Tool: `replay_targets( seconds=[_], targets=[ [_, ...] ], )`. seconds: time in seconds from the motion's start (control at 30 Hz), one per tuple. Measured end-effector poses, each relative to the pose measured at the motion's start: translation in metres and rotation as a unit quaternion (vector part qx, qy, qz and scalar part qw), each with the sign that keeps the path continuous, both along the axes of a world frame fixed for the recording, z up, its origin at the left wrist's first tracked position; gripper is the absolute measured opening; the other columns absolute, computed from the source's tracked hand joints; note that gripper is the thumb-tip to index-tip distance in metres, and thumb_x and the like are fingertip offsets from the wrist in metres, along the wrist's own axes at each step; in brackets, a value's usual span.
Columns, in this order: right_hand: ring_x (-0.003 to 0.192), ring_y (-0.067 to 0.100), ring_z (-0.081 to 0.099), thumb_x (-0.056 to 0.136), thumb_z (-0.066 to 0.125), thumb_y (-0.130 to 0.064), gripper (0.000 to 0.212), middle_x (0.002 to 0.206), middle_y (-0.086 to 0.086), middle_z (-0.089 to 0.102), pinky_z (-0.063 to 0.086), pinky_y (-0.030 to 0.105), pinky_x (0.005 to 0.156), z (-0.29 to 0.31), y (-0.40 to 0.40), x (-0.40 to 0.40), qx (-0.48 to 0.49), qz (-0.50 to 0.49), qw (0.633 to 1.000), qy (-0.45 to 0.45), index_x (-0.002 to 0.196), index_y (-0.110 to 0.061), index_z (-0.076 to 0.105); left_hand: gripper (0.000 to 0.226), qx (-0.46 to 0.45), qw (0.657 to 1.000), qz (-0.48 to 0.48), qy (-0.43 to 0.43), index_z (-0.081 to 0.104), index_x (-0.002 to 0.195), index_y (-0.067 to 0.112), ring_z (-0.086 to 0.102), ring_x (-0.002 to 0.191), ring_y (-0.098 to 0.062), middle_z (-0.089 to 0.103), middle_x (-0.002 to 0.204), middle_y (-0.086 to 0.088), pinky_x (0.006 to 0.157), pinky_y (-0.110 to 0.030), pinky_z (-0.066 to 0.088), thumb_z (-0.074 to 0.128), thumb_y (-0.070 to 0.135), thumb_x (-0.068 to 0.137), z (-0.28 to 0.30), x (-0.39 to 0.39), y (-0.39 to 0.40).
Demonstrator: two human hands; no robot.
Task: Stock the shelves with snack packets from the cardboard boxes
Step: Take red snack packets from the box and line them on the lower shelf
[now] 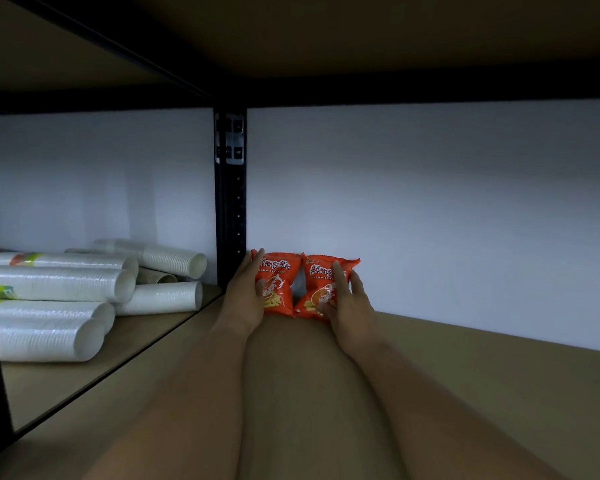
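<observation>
- Two orange snack packets are being stood upright at the far edge of the shelf (465,375), backs against the white wall (430,202), evidently so the printed fronts face outward.
- The left packet (277,282) is steadied by the left hand (245,299); its grip is spread flat along the packet's left edge, fingertips reaching the top corner, just beside the black upright post (230,202).
- The right packet (323,289) is held by the right hand (349,306), fingers splayed across its front and right side, pressing rather than pinching.
- The packets touch at the top and bottom corners, with a small gap showing between them at mid-height; a tight row starting from the post seems intended.
- The rest of this shelf, to the right, carries nothing, so stocking is judged barely begun.
- No cardboard box is in view.
- In the left bay, sleeves of white paper cups (56,299) lie stacked on their sides, well apart from the packets.
</observation>
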State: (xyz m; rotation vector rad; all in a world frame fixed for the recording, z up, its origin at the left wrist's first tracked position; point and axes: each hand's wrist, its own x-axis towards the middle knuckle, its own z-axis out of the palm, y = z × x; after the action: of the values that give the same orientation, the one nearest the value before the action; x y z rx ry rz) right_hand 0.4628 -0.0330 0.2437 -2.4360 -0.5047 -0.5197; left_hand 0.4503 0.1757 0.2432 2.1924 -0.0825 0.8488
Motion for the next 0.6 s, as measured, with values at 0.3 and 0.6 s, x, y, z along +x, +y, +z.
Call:
replay_targets(
  seconds=[0.3, 0.6],
  targets=[
    [0.148, 0.030, 0.023, 0.092, 0.064, -0.045, 0.092, 0.163, 0.014, 0.018, 0.029, 0.041, 0.115, 0.004, -0.026, -0.043, 0.065, -0.001, 0.998, 0.020, 0.158, -0.026, 0.003, 0.059, -0.027, 0.999, 0.020, -0.020, 0.032, 0.154, 0.016, 0.022, 0.149, -0.022, 0.021, 0.163, -0.009, 0.115, -0.026, 0.020, 0.053, 0.007, 0.101, 0.002, -0.043, -0.013],
    [0.124, 0.029, 0.054, 0.091, 0.068, -0.027, 0.052, 0.135, 0.016, 0.056, 0.035, 0.025, 0.105, 0.015, -0.105, -0.179, 0.027, -0.013, 1.000, -0.002, 0.137, -0.008, 0.054, 0.039, -0.017, 0.999, -0.017, -0.037, 0.062, 0.129, 0.014, 0.062, 0.113, -0.017, 0.067, 0.121, -0.002, 0.096, -0.015, 0.038, 0.066, 0.005, 0.091, 0.002, -0.169, -0.110]
  ],
)
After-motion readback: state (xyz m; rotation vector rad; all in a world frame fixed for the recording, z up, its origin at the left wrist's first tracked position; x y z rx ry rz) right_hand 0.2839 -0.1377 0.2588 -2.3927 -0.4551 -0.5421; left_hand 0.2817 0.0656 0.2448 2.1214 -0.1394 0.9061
